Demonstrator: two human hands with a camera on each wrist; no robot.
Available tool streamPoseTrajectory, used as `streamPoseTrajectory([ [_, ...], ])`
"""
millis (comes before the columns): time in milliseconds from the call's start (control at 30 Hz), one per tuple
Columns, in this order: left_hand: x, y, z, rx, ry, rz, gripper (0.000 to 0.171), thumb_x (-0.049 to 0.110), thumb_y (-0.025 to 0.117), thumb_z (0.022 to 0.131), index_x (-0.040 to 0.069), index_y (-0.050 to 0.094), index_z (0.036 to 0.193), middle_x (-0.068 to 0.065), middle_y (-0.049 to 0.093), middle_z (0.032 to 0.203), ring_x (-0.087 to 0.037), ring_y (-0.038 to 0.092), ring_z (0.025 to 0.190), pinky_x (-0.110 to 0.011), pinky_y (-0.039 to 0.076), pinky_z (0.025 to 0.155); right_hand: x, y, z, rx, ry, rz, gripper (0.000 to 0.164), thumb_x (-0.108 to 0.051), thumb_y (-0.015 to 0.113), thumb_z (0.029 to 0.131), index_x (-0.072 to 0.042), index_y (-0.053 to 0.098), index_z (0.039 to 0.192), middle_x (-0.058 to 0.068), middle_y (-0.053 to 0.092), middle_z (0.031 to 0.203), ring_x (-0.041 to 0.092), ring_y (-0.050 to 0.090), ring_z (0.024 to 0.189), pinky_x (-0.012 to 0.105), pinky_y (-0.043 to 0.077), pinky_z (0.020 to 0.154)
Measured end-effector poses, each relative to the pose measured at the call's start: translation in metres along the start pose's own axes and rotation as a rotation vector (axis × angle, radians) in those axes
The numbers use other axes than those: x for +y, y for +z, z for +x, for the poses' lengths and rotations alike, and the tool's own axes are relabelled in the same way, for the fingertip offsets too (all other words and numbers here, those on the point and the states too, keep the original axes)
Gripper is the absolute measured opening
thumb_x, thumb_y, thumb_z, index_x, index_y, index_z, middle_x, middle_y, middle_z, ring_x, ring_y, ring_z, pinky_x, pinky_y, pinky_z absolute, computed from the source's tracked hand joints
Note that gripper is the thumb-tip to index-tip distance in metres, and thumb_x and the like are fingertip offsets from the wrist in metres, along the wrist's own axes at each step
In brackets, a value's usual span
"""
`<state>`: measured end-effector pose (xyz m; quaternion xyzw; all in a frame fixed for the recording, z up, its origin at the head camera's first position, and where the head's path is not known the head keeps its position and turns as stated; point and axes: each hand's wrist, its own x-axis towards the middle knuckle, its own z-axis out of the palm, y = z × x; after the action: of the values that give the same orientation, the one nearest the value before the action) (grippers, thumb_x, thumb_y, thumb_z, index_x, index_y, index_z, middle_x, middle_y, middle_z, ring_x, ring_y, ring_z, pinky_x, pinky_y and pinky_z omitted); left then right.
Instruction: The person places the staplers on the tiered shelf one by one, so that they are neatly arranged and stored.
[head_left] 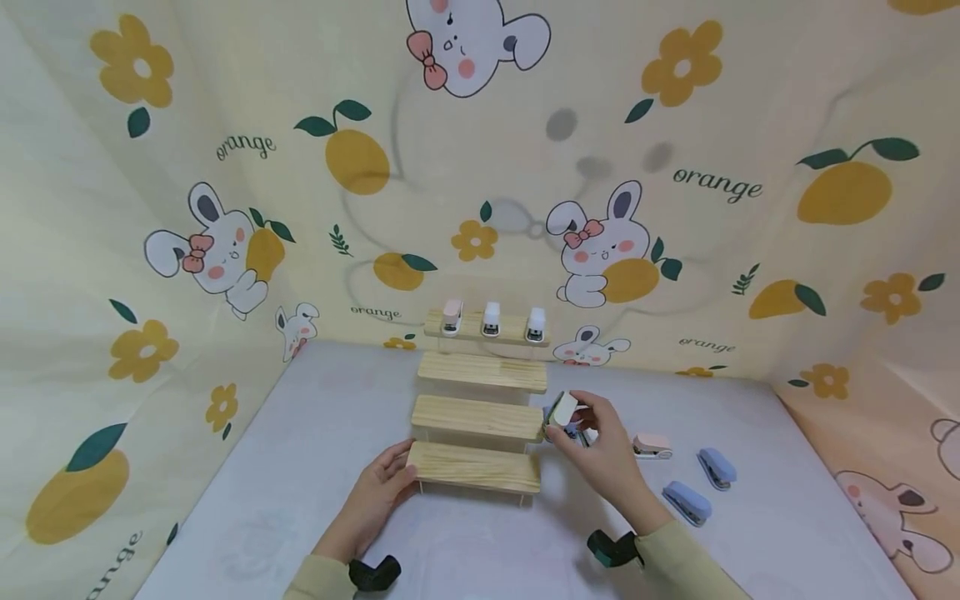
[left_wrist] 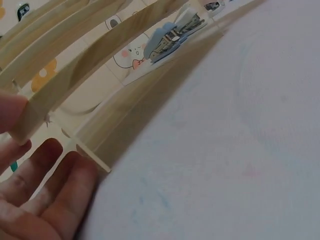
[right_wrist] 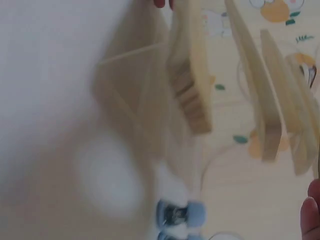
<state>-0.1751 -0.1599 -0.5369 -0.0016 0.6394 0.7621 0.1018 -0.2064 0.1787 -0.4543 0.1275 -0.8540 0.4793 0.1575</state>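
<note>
Bunny cloth hangs behind the wooden step shelf. Left fingers pinch its bottom step's left end, maybe to steady it; right fingers pinch a white stapler just right of the shelf.

A person wears plain, pale beige sleeves. A black, angular device sits at each wrist, beside the sleeve's end

1. Two hands: left hand, right hand.
2. Four boards.
3. On the top board: one pink stapler, two white staplers.
4. Right hand's fingers: one stapler.
5. Toward the right edge of the bench: one pink stapler, two blue staplers.
6. Partly hidden behind the right hand: more staplers, number unclear.
</note>
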Motion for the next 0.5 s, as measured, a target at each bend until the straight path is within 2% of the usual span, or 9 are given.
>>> streamPoseTrajectory([
  [133,0.001,0.001,-0.001,0.042,0.016,0.027,0.054,0.013,0.061,0.096,0.002,0.039,0.144,-0.022,0.057,0.124,-0.028,0.06,0.109,-0.038,0.053,0.092,-0.008,0.01,0.01,-0.015,-0.013,0.043,0.065,-0.027,0.08,0.081,-0.008,0.047,0.133,0.005,0.054,0.111,0.027,0.055,0.1,0.034,0.048,0.085],
  [233,0.0,0.001,-0.002,0.069,0.008,0.034,0.051,0.012,0.062,0.095,0.003,0.042,0.142,-0.019,0.061,0.114,-0.026,0.062,0.104,-0.037,0.054,0.09,-0.015,0.017,0.017,-0.035,-0.023,0.075,0.066,-0.03,0.08,0.081,-0.009,0.045,0.132,0.006,0.055,0.111,0.024,0.055,0.102,0.038,0.048,0.087],
  [367,-0.001,0.002,-0.003,0.083,0.006,0.038,0.049,0.013,0.062,0.095,0.003,0.043,0.14,-0.018,0.061,0.111,-0.025,0.063,0.103,-0.036,0.054,0.089,-0.027,0.022,0.027,-0.057,-0.052,0.088,0.065,-0.033,0.079,0.082,-0.01,0.043,0.131,0.004,0.055,0.112,0.019,0.055,0.102,0.039,0.048,0.09],
  [500,-0.002,0.002,-0.002,0.077,0.004,0.039,0.049,0.016,0.062,0.096,0.004,0.043,0.139,-0.018,0.06,0.112,-0.024,0.062,0.105,-0.037,0.054,0.09,-0.038,0.024,0.037,-0.068,-0.078,0.133,0.06,-0.029,0.078,0.083,-0.011,0.043,0.129,0.003,0.055,0.116,0.017,0.055,0.102,0.039,0.049,0.092],
])
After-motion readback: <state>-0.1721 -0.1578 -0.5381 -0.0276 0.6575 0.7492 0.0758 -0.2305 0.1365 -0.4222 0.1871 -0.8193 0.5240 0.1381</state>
